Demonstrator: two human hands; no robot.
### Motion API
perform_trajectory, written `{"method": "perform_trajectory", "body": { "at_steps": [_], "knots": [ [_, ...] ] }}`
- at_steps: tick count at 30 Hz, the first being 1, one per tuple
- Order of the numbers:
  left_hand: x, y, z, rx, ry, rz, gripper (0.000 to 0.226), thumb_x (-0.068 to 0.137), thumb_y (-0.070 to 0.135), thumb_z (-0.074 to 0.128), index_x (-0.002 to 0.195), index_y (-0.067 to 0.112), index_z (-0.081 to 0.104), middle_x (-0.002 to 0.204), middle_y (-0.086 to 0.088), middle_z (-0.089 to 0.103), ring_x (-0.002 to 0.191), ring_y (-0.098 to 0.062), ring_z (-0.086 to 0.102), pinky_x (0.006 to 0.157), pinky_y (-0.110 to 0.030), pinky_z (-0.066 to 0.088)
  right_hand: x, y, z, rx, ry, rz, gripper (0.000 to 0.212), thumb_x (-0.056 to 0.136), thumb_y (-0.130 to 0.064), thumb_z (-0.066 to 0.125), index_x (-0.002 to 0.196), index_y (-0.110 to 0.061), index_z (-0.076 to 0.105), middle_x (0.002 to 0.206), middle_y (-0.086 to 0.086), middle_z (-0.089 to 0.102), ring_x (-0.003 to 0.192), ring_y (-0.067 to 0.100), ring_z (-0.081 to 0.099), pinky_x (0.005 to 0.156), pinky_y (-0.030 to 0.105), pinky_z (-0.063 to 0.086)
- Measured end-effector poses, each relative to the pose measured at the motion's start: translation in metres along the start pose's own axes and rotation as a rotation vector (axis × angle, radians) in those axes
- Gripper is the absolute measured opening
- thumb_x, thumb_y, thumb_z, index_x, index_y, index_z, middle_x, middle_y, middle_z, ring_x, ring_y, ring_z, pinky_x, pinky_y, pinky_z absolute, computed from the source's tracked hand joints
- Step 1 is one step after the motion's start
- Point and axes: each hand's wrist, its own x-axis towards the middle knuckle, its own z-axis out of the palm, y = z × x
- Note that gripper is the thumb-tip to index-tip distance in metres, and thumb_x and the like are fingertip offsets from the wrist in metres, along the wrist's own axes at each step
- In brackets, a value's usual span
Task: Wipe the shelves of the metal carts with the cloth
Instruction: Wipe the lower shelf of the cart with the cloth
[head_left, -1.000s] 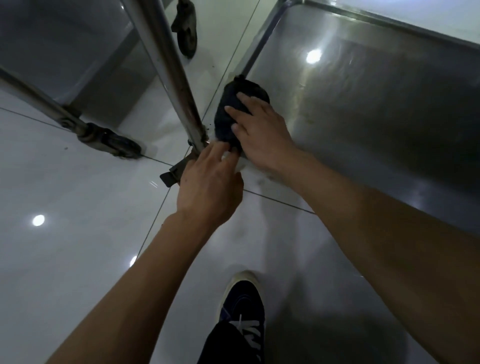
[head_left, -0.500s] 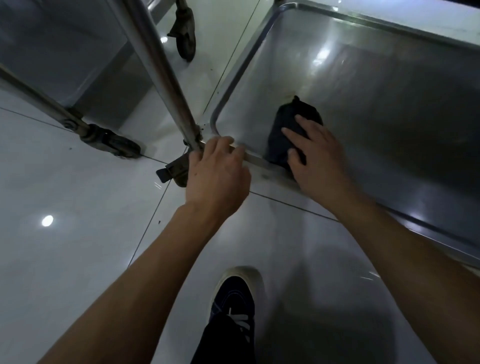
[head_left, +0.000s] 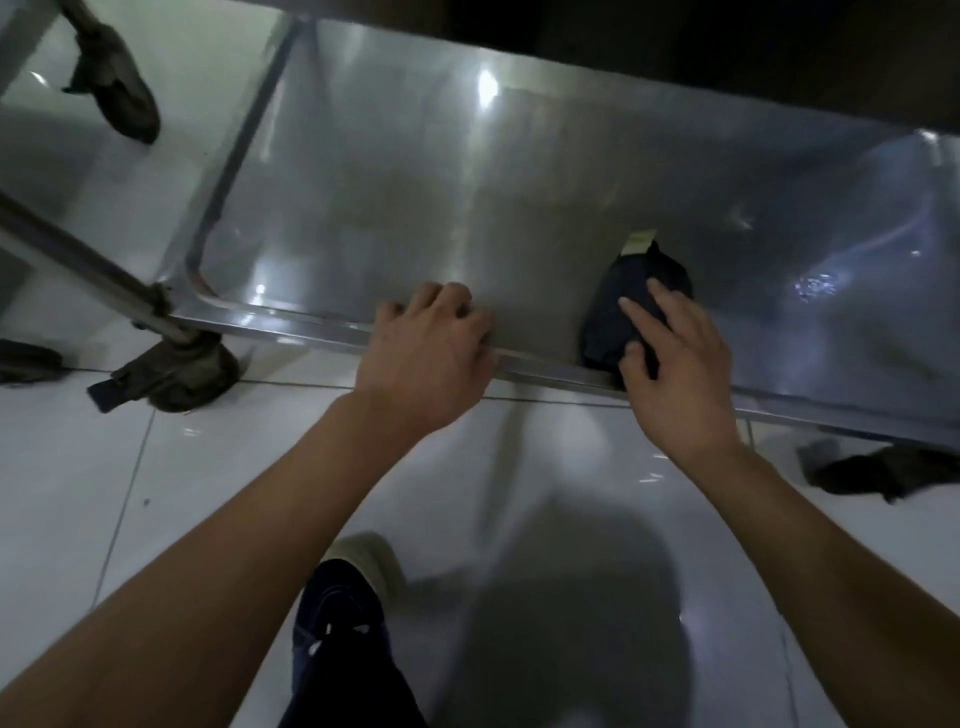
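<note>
1. Since a moment earlier, my right hand (head_left: 670, 364) had carried the cloth (head_left: 631, 306) away from the near left corner and along the front edge of the shelf (head_left: 415, 208), toward the right; my left hand (head_left: 431, 353) had slid the same way along the front rim (head_left: 291, 319), off the corner by the upright post (head_left: 78, 260).
2. My right hand lay flat on the dark bunched cloth, fingers fairly straight and spread, pressing it down on the metal just inside the rim.
3. My left hand gripped the front rim, fingers curled over it, which I judged was steadying the cart.
4. The cloth sat on the bottom shelf, near the front, right of the middle.
5. By my reckoning the left corner had been covered, while the back and far right of the shelf were yet to be wiped.
6. A caster (head_left: 176, 379) stood on the white tiled floor (head_left: 104, 519) under the corner, and my dark shoe (head_left: 337, 613) showed below.
</note>
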Motion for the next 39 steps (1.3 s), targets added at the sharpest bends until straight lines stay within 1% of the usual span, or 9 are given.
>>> {"method": "perform_trajectory", "body": {
  "at_steps": [6,11,16,22,28,31,35,37,39],
  "knots": [
    [-0.011,-0.004,0.003,0.035,0.045,0.039,0.032,0.082,0.043,0.075,0.098,0.015,0.071,0.101,-0.007,0.06,0.099,-0.033,0.055,0.074,-0.046,0.048,-0.013,0.024,-0.008,-0.093,0.021,0.069,0.047,0.101,-0.025,0.04,0.147,-0.024,0.047,0.162,0.002,0.028,0.148,0.026,0.022,0.118,0.049,0.022],
    [-0.015,-0.002,0.004,0.058,0.093,0.01,0.027,0.078,0.037,0.084,0.08,0.012,0.074,0.081,-0.008,0.059,0.08,-0.034,0.057,0.061,-0.037,0.044,-0.014,0.022,0.001,-0.147,0.11,0.046,0.047,0.099,-0.025,0.04,0.144,-0.023,0.05,0.16,0.004,0.033,0.146,0.027,0.026,0.116,0.047,0.023],
    [-0.014,0.006,0.001,0.105,0.117,0.006,0.027,0.083,0.036,0.078,0.078,0.01,0.073,0.083,-0.008,0.059,0.082,-0.033,0.059,0.057,-0.032,0.029,-0.001,0.037,-0.002,-0.152,0.093,-0.058,0.048,0.098,-0.025,0.037,0.142,-0.02,0.053,0.157,0.007,0.037,0.143,0.031,0.031,0.115,0.051,0.025],
    [-0.017,0.011,0.007,0.135,0.122,0.031,0.029,0.095,0.041,0.063,0.089,0.014,0.07,0.093,-0.006,0.058,0.09,-0.03,0.056,0.055,-0.036,0.033,0.019,0.041,-0.008,-0.061,0.043,-0.028,0.047,0.099,-0.021,0.04,0.144,-0.02,0.051,0.16,0.006,0.033,0.145,0.032,0.028,0.117,0.047,0.024],
    [-0.02,0.028,0.011,0.135,0.075,0.051,0.031,0.094,0.044,0.063,0.09,0.014,0.068,0.094,-0.006,0.058,0.09,-0.032,0.057,0.054,-0.035,0.034,0.007,0.042,-0.012,-0.031,0.007,0.05,0.048,0.099,-0.023,0.04,0.147,-0.024,0.047,0.162,0.001,0.027,0.147,0.027,0.021,0.119,0.046,0.021],
    [-0.015,0.033,0.012,0.113,0.084,0.074,0.034,0.095,0.048,0.06,0.092,0.016,0.068,0.099,-0.005,0.059,0.097,-0.029,0.057,0.056,-0.036,0.033,0.006,0.044,-0.013,-0.058,0.013,0.059,0.048,0.1,-0.023,0.041,0.147,-0.023,0.047,0.162,0.002,0.027,0.147,0.027,0.022,0.117,0.045,0.022],
    [-0.017,0.018,0.006,0.016,0.11,0.091,0.037,0.095,0.051,0.057,0.091,0.017,0.07,0.095,-0.004,0.063,0.096,-0.029,0.058,0.065,-0.04,0.048,0.011,0.043,-0.015,-0.106,-0.025,0.062,0.053,0.098,-0.03,0.033,0.149,-0.024,0.043,0.163,0.003,0.025,0.147,0.028,0.021,0.116,0.048,0.023],
    [-0.024,-0.005,0.001,0.017,0.16,0.028,0.032,0.095,0.047,0.058,0.093,0.018,0.072,0.098,-0.005,0.065,0.097,-0.033,0.058,0.074,-0.043,0.05,0.012,0.036,-0.013,-0.121,-0.042,0.053,0.055,0.097,-0.031,0.031,0.15,-0.023,0.042,0.163,0.006,0.024,0.147,0.03,0.021,0.116,0.048,0.023],
    [-0.032,-0.034,-0.005,0.052,0.167,-0.08,0.026,0.093,0.043,0.06,0.097,0.02,0.072,0.111,-0.007,0.066,0.109,-0.035,0.055,0.084,-0.047,0.048,0.017,0.024,-0.008,-0.127,-0.065,0.011,0.056,0.097,-0.03,0.031,0.151,-0.02,0.042,0.163,0.01,0.024,0.147,0.034,0.021,0.117,0.048,0.023]
  ]
}}
